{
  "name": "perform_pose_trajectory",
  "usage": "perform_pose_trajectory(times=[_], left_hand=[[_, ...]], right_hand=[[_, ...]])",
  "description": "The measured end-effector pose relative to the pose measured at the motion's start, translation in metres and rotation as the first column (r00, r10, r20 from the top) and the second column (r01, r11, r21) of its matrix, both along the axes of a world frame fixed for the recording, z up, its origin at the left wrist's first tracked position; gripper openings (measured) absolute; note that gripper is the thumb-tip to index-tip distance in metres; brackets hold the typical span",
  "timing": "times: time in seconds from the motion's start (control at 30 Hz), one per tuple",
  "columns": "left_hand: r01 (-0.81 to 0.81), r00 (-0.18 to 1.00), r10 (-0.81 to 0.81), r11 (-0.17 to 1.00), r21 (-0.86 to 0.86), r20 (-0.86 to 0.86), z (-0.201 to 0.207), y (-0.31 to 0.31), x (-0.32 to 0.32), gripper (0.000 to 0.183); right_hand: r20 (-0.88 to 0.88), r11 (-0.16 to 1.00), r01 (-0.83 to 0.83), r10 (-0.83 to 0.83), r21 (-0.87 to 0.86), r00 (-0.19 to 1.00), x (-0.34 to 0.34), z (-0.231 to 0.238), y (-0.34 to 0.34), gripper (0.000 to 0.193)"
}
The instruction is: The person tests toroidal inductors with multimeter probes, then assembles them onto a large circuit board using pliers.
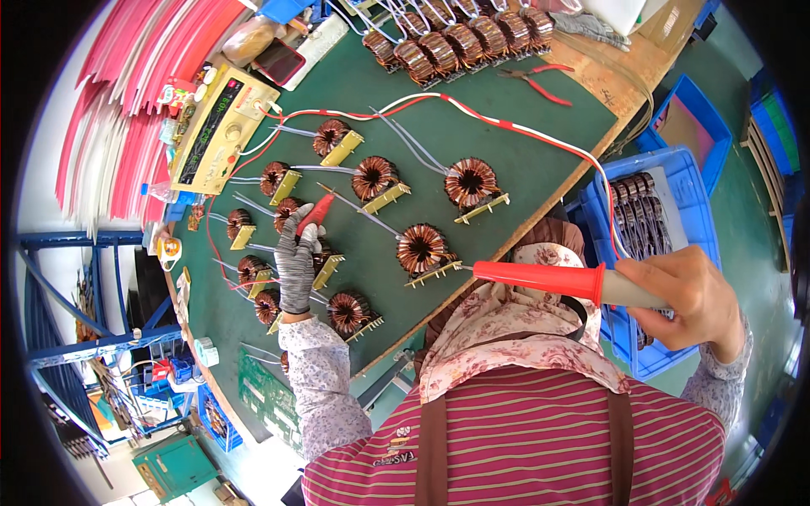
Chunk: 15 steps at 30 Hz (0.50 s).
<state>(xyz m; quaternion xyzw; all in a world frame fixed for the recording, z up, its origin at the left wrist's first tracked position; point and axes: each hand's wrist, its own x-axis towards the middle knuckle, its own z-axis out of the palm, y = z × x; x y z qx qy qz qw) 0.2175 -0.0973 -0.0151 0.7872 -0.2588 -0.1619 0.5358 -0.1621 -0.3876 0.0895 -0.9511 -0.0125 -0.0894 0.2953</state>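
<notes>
My left hand (295, 268), in a grey striped glove, closes around a red test probe (315, 214). Its tip reaches the end of the long wire leads of a copper-wound toroid coil (422, 247); whether it touches them I cannot tell. My bare right hand (688, 299) grips a second, larger probe, red with a grey handle (540, 278). The thin metal tip of this larger probe meets the right end of the coil's yellow pinned base (434, 274). Several similar coils (374, 179) on yellow bases lie around my left hand, some partly hidden by it.
A yellow bench meter (221, 131) with a lit display stands at the far left of the green mat (506, 110). Red and white cables (494, 121) arc across. Red-handled pliers (547, 87) and a row of coils lie at the back. A blue crate (666, 358) holds more coils at right.
</notes>
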Motion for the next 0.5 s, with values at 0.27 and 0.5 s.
perform_pose_trajectory(times=[0.27,0.5], left_hand=[[0.01,1.0,-0.009,0.995,0.096,-0.01,0.026,-0.002,0.005,0.032],[-0.087,0.996,0.087,0.996,0.008,0.037,0.04,0.001,0.038,0.033]], right_hand=[[0.005,1.0,0.016,-0.016,-0.013,1.0,0.004,0.006,-0.005,0.043],[0.056,0.991,0.012,-0.02,0.132,0.998,0.017,0.01,-0.016,0.043]])
